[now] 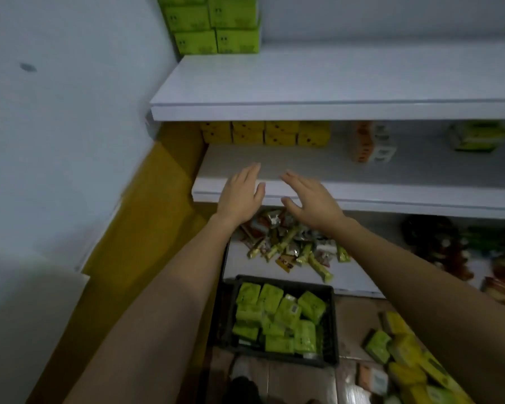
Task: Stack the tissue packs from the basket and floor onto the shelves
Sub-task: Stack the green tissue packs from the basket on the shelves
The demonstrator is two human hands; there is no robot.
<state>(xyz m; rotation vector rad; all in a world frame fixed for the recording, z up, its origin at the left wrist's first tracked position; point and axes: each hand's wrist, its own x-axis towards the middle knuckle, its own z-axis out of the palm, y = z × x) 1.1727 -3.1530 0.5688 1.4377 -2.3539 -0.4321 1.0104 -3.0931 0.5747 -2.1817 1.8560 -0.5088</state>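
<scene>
— What lies nearest?

— On the floor [351, 317], a black basket [331, 325] holds green tissue packs [277, 316] lying loosely. To its right, green and yellow loose tissue packs [403, 354] are heaped on the floor.

— And the hands?

— Both are raised over the front edge of the middle shelf [391, 196], near its left end. The left hand [241, 196] and the right hand [312, 199] are side by side and apart, with fingers straight and released, holding nothing.

— What is below them?

— A pile of snack packets [292, 246] on the lowest shelf [357, 275].

— Farther back?

— Yellow tissue packs [266, 134] are stacked in a row along the back edge of the middle shelf, from its left corner. An orange and white pack [368, 144] and a green pack [475, 137] stand to the right, both blurred.

— And highest?

— The top shelf [333, 83] carries stacked green packs [216, 24] in its back left corner.
</scene>
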